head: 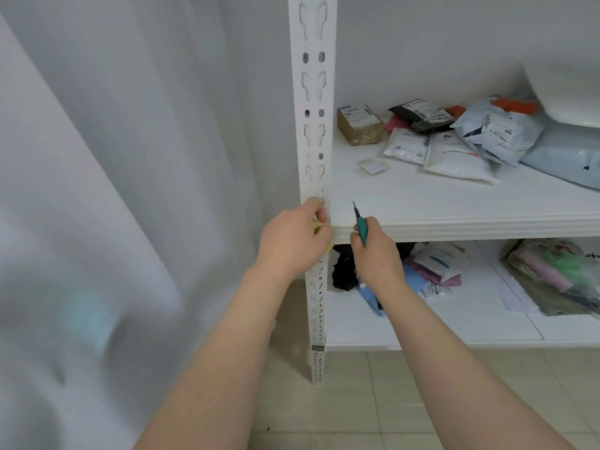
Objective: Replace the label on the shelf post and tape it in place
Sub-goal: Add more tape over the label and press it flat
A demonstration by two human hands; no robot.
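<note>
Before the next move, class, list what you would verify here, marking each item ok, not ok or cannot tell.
1. Left hand pinches the yellow label at the shelf post: ok.
2. Right hand grips the teal cutter: ok.
3. Blade tip apart from the left fingers: ok.
4. Label straight on the post: cannot tell, the hand covers it.
5. Label fixed down: cannot tell.
</note>
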